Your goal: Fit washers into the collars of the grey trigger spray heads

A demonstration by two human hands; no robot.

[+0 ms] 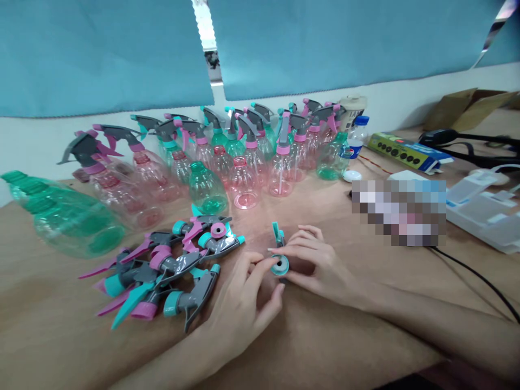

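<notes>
Between the thumb and fingers of my right hand [314,262] is a grey and turquoise trigger spray head [280,265], its round collar opening facing me. My left hand [246,295] reaches in from the left, a fingertip touching the collar; its thumb stands apart below, so it does not grip. To the left of my left hand lies a pile of loose trigger spray heads [179,265] in grey with pink or turquoise parts. Behind the hands stand open bottles without heads, among them a pink bottle [244,187] and a green bottle [207,189].
Several bottles with spray heads [281,168] crowd the back of the table. Green bottles [77,227] lean at far left. To the right are a blue-capped bottle [355,141], a long yellow-blue box [408,154], a clear plastic organizer [487,211], a black cable [479,276] and a cardboard box [459,111].
</notes>
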